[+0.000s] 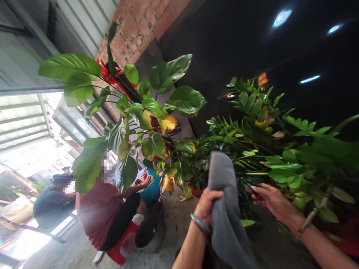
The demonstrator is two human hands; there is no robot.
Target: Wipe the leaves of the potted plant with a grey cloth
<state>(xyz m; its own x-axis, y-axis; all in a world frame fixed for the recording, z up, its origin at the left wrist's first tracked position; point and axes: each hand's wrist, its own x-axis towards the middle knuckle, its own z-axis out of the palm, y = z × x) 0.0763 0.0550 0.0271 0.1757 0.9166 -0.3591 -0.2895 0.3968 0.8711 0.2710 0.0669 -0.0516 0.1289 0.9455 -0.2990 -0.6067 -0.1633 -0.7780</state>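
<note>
Leafy plant (252,142): the broad mass of thin stems with small glossy green leaves right in front of me, spreading away to my right against a dark wall; both my hands are at its lower part.
Big-leaved plant (157,108): just to the left of the leafy plant, their foliage overlapping. Its wide leaves fan up and out, several of the lower ones are yellow and brown, and a red ribbon (105,71) is tied near its top.
Seated person (98,213): beyond the big-leaved plant on my left, in a red shirt, on a red stool (120,250), one hand raised under the leaves.
Grey cloth (224,224): in my left hand, held up in front of the leafy plant. One end stands above my fist against the leaves and the rest hangs down past my wrist.
Right hand (270,198): open, fingers stretched out loosely, fingertips at the lower stems of the leafy plant; I cannot tell whether they touch.
Left hand (207,205): closed in a fist around the grey cloth, near its middle.
Bracelet (199,223): a thin band on my left wrist, just beside the hanging cloth.
</note>
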